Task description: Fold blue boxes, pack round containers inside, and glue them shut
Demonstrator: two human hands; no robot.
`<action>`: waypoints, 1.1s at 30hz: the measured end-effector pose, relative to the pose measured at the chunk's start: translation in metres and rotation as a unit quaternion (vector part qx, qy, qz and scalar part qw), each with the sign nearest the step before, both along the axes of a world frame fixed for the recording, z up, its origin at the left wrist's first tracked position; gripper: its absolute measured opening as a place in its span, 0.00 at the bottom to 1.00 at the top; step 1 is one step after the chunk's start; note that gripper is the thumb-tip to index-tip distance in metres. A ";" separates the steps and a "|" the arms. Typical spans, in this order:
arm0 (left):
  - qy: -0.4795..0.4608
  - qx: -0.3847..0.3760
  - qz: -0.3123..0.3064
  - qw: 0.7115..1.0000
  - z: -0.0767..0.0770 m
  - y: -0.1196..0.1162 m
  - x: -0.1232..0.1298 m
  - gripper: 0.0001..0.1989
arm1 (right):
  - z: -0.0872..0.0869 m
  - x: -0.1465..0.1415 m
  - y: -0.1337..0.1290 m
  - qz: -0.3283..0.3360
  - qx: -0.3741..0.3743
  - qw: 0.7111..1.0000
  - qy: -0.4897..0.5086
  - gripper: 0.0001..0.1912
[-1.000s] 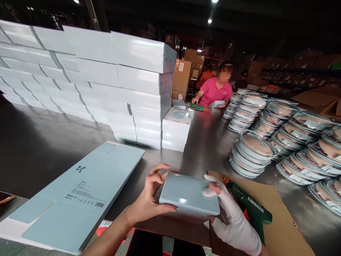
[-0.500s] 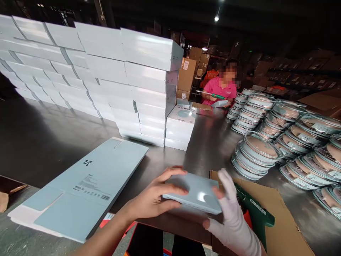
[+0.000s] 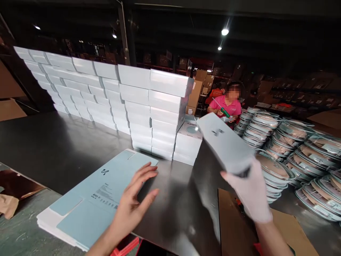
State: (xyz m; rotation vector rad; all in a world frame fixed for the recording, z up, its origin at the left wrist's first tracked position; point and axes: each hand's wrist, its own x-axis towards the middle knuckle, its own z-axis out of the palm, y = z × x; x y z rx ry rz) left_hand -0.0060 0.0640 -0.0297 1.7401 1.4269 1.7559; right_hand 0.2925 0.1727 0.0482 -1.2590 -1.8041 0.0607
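White-gloved right hand (image 3: 252, 188) has got the pale blue-grey oblong cardboard box (image 3: 226, 142) by its near end, long axis slanting forward-left above the metal table (image 3: 87, 138). Bare left hand (image 3: 133, 206): loosely spread, empty, by the flat light-blue cardboard stack (image 3: 106, 190).

The dark, reflective desk (image 3: 90, 142) carries stacked white boxes (image 3: 135, 96) from upper left to centre, flat pale-blue cartons (image 3: 90, 193) at lower left, stacked round containers (image 3: 314, 172) at right, and brown cardboard (image 3: 231, 222) at lower right.
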 end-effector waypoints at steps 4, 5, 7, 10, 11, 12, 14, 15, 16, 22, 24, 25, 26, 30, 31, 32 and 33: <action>0.138 0.001 0.138 0.981 0.005 -0.006 -0.046 0.08 | 0.059 -0.073 0.101 -0.035 0.034 0.973 -0.224 0.36; 0.157 -0.006 0.159 0.975 0.004 -0.006 -0.056 0.10 | 0.063 -0.090 0.120 -0.022 0.032 0.969 -0.245 0.34; 0.205 -0.035 0.199 0.958 0.000 -0.003 -0.075 0.15 | 0.062 -0.120 0.146 -0.009 0.021 0.960 -0.280 0.30; 0.304 -0.111 0.270 0.907 -0.004 0.004 -0.110 0.22 | 0.051 -0.139 0.152 0.004 0.002 0.953 -0.303 0.28; 0.328 -0.139 0.294 0.887 -0.005 0.005 -0.123 0.23 | 0.049 -0.138 0.147 0.011 0.003 0.953 -0.303 0.29; 0.342 -0.166 0.317 0.869 -0.006 0.006 -0.135 0.25 | 0.047 -0.135 0.137 0.020 0.009 0.954 -0.300 0.30; 0.349 -0.213 0.345 0.845 -0.009 0.007 -0.156 0.27 | 0.046 -0.119 0.110 0.043 0.031 0.958 -0.283 0.29; 0.352 -0.236 0.348 0.836 -0.011 0.007 -0.164 0.27 | 0.045 -0.109 0.093 0.057 0.043 0.960 -0.271 0.28; 0.355 -0.256 0.347 0.829 -0.012 0.007 -0.169 0.27 | 0.043 -0.097 0.076 0.072 0.053 0.962 -0.259 0.25; 0.400 -0.248 0.388 0.792 0.020 -0.009 -0.153 0.22 | 0.024 -0.045 -0.025 0.038 0.256 0.924 -0.280 0.09; 0.421 -0.206 0.410 0.782 0.043 -0.023 -0.130 0.22 | 0.022 -0.042 -0.049 -0.028 0.337 0.889 -0.309 0.10; 0.439 -0.162 0.434 0.770 0.053 -0.030 -0.116 0.23 | 0.023 -0.044 -0.060 -0.038 0.353 0.884 -0.304 0.10; 0.450 -0.102 0.453 0.763 0.060 -0.038 -0.101 0.23 | 0.022 -0.046 -0.069 -0.032 0.356 0.888 -0.288 0.10; 0.462 0.092 0.224 0.853 0.063 -0.068 -0.050 0.15 | 0.007 -0.048 -0.094 0.020 0.306 0.930 -0.202 0.16; 0.436 0.106 0.179 0.875 0.059 -0.073 -0.041 0.11 | -0.001 -0.045 -0.098 0.037 0.269 0.947 -0.175 0.18; 0.410 0.105 0.155 0.893 0.054 -0.077 -0.034 0.07 | -0.011 -0.040 -0.100 0.066 0.213 0.964 -0.144 0.20; 0.387 0.098 0.153 0.904 0.048 -0.081 -0.030 0.04 | -0.020 -0.035 -0.102 0.112 0.140 0.977 -0.116 0.21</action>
